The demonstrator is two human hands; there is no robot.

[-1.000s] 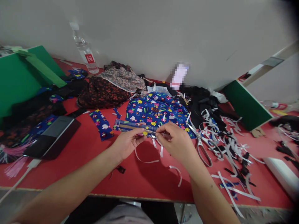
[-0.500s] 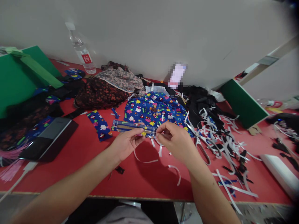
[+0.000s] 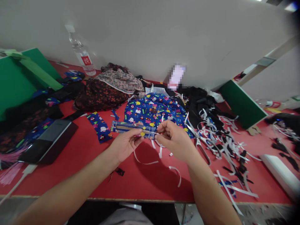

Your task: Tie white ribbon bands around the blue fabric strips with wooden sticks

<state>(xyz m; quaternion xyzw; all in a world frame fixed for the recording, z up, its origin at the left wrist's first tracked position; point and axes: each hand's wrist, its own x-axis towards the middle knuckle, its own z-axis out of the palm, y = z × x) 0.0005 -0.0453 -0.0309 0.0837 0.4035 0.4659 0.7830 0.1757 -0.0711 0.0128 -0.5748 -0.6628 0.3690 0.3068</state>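
Observation:
My left hand [image 3: 125,144] pinches the near end of a narrow blue printed fabric strip [image 3: 131,128] that shows thin wooden sticks inside it. My right hand [image 3: 174,140] is closed in a pinch at the same end of the strip, fingers touching a thin white paper strip [image 3: 156,143] that curls down from it. Both hands hover just above the red table [image 3: 150,181]. A large piece of blue cartoon-print cloth [image 3: 154,112] lies right behind the hands.
Scissors [image 3: 202,146] lie right of my right hand amid several white and black scraps [image 3: 225,147]. A dark tablet [image 3: 48,140] sits at left, a green board [image 3: 18,78] behind it. Floral cloth [image 3: 103,92] and a water bottle [image 3: 81,53] stand near the wall.
My hands stay pinched on the strip; the right hand has shifted slightly up and left. The view has tilted a little.

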